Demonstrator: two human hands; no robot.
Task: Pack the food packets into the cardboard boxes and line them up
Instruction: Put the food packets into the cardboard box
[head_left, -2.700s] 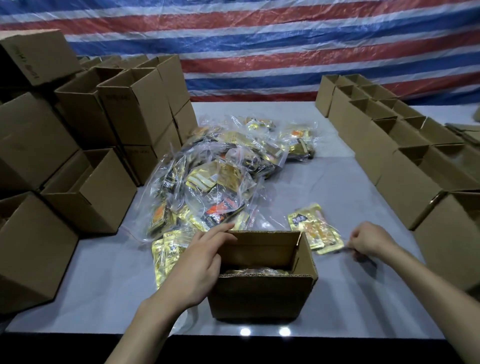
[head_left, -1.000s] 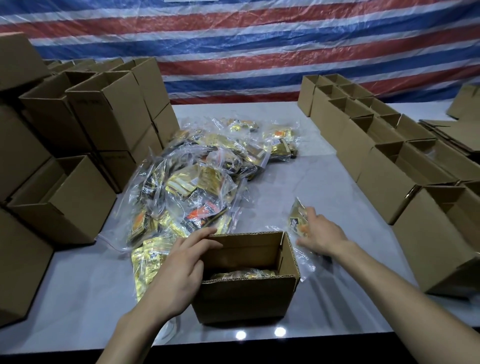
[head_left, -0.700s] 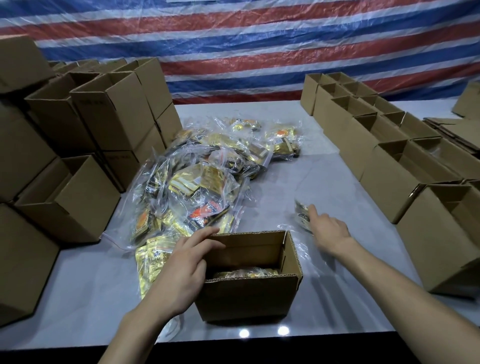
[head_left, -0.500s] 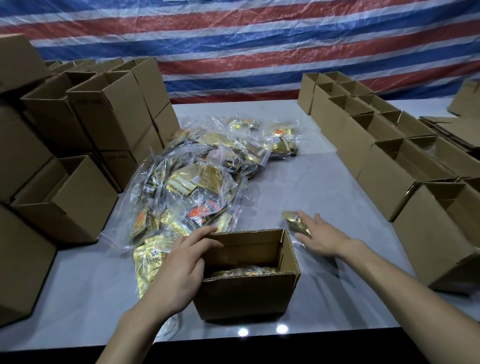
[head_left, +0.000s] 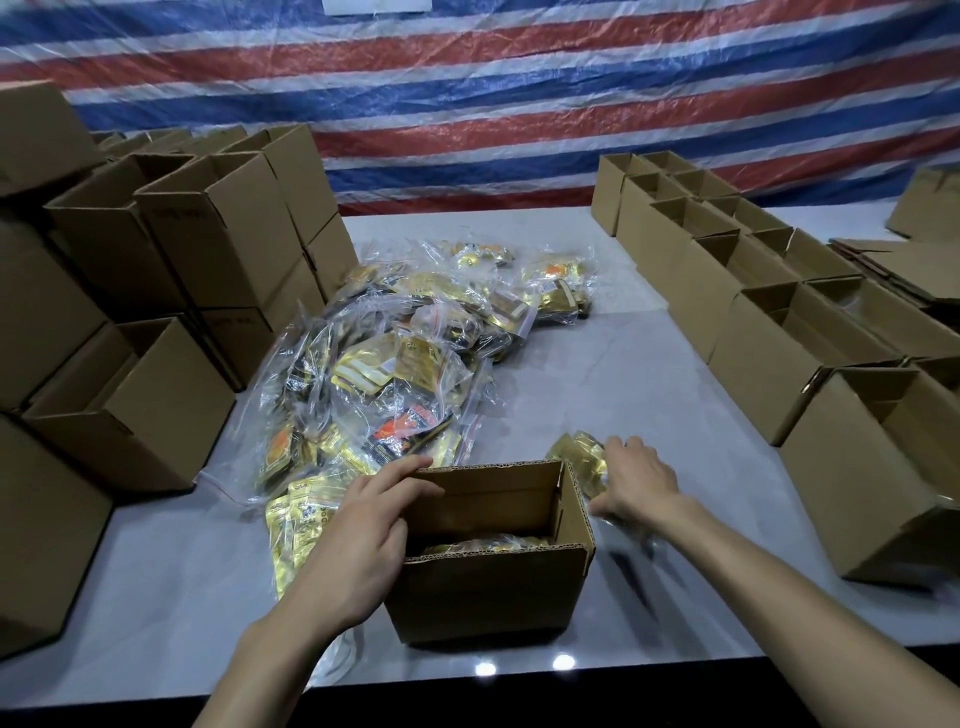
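Note:
An open cardboard box (head_left: 488, 592) stands near the table's front edge with gold packets (head_left: 483, 546) lying in its bottom. My left hand (head_left: 358, 540) grips the box's left wall, fingers curled over the rim. Just right of the box, my right hand (head_left: 636, 486) holds a gold food packet in clear wrap (head_left: 579, 457) by its near side, close to the box's right flap. A heap of bagged food packets (head_left: 405, 364) lies on the table behind the box.
Stacked cardboard boxes (head_left: 156, 291) crowd the left side. A double row of open boxes (head_left: 769, 322) runs along the right, with flat cardboard (head_left: 898, 265) beyond. The grey table (head_left: 623, 374) shows between heap and row. A striped tarp hangs behind.
My right hand took hold of the packet lying right of the box and has drawn it toward the box's right side. My left hand has stayed on the box's left wall.

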